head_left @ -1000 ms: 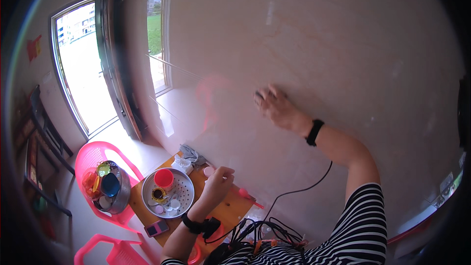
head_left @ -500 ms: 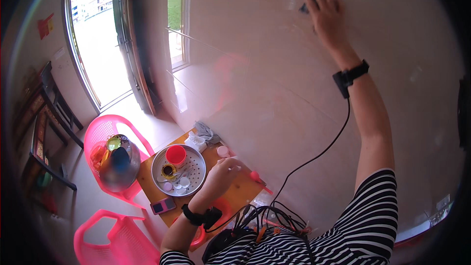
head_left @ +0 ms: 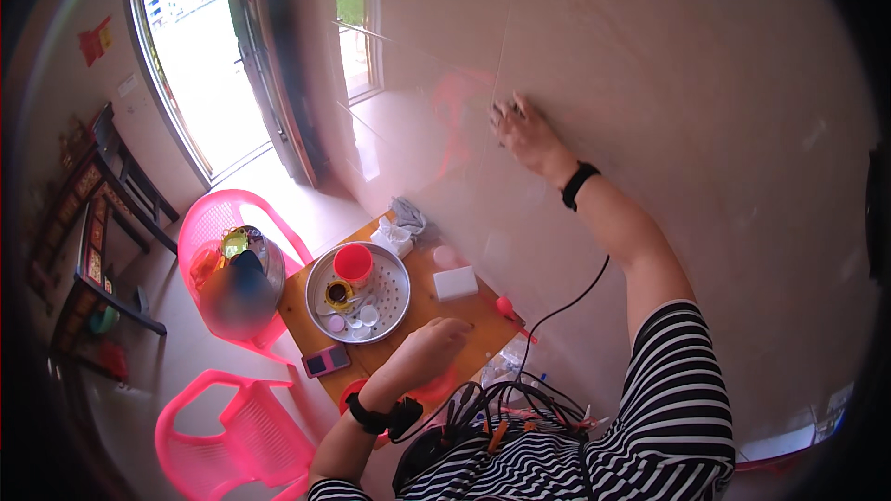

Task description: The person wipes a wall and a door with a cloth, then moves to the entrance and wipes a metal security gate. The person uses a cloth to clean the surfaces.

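My right hand (head_left: 531, 137) rests against the glossy tiled wall (head_left: 650, 83), its fingers apart and a little bent. I see nothing held in it, though what lies under the palm is hidden. Over the wooden table (head_left: 299, 327) hovers my left hand (head_left: 432, 349), its fingers curled together and nothing showing in them. Just beyond its fingertips a white rectangular block (head_left: 455, 285) lies on the table, apart from the hand. To its left stands a perforated metal tray (head_left: 393, 289) bearing a red cup (head_left: 354, 263), a yellow-rimmed round container (head_left: 339, 293) and small white caps.
A pink-and-black phone-like device (head_left: 327, 361) lies at the table's left edge. Grey cloth (head_left: 406, 215) sits at the far corner. Two pink plastic chairs (head_left: 232, 427) stand left, the farther one holding a loaded metal basin (head_left: 269, 269). A black cable (head_left: 575, 301) hangs near my right arm.
My right hand has moved down and left along the wall; the dark thing at its fingers no longer shows. My left hand has drawn back from the white block, now in plain view.
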### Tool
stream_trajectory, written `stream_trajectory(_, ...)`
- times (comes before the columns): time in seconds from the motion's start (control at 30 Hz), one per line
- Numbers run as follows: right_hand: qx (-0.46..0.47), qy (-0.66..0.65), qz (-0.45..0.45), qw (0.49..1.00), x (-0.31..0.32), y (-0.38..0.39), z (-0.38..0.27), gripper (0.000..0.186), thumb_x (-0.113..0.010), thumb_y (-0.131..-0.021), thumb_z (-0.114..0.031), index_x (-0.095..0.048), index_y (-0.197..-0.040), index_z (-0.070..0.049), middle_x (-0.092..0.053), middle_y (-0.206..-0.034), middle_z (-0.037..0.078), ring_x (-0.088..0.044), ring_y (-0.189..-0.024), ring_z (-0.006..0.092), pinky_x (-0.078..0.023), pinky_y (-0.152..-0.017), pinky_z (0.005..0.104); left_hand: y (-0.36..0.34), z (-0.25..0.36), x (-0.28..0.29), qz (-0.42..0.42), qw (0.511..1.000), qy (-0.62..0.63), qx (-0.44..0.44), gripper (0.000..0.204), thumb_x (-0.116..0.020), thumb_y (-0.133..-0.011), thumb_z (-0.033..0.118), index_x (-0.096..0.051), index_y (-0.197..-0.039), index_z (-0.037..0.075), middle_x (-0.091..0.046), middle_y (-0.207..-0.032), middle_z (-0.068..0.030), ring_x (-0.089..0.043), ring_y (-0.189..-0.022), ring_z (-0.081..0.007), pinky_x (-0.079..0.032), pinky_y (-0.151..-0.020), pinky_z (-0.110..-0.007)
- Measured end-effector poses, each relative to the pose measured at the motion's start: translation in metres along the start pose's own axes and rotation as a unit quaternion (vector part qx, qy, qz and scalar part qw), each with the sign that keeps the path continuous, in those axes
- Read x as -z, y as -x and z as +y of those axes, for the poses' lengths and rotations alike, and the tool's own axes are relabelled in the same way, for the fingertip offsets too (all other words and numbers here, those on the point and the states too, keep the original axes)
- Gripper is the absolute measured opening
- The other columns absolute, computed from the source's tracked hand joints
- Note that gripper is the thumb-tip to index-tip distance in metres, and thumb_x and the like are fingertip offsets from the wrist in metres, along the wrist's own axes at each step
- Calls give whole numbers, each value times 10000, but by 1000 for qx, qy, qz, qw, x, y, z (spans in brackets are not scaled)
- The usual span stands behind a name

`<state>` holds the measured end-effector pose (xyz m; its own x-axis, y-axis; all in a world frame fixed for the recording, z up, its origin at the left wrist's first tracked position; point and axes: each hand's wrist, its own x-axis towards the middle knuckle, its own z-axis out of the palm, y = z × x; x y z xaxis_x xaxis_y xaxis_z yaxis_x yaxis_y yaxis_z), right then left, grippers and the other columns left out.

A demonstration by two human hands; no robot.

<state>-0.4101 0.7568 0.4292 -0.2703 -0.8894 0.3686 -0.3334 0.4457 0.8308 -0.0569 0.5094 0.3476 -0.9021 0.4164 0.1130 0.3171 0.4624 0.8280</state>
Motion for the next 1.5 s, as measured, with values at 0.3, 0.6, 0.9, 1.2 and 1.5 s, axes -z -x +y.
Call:
stream_trajectory(0.3,88,7,-155,984,95,217,-96,343,-566,-912,-221,-677,-1227,-143,-548,-1428,33,-431,-1373,256,-241,-1215,540,-19,5,-3,-70,995,7,64,274,-565,-970,153,-670,-1192,33,-683,-1156,-224,-658,-1069,-391,-534,-922,-419)
stream_trajectory(0.6,-426,238,0,873,283,326,75,476,-672,-900,-174,-611,-1370,-221,-516,-1465,79,-451,-1337,267,-299,-1117,496,-90,24,-39,-156,983,0,-94,259,-588,-991,154,-641,-1184,-10,-721,-951,-176,-717,-878,-275,-551,-778,-359)
stream_trajectory(0.9,-740,369,141,544,323,436,42,399,-542,-1005,-124,-535,-1398,-59,-433,-1476,228,-451,-1251,412,-342,-1034,550,-121,37,-32,-184,981,36,-58,211,-601,-967,111,-648,-1132,-11,-688,-973,-155,-685,-855,-236,-536,-768,-351)
stream_trajectory(1.2,-282,59,-52,956,149,234,-55,353,-547,-963,-163,-650,-1296,-108,-498,-1460,66,-476,-1302,275,-302,-1150,475,-89,14,-12,-136,991,13,4,260,-604,-970,156,-653,-1165,-9,-692,-1048,-209,-675,-967,-361,-532,-852,-398)
stream_trajectory(1.5,122,-69,-139,980,72,235,-124,355,-592,-868,-171,-682,-1198,-77,-560,-1400,52,-463,-1325,258,-296,-1182,452,-29,-29,14,-56,996,-28,59,268,-620,-955,116,-658,-1188,-12,-727,-1017,-160,-715,-925,-264,-553,-819,-351)
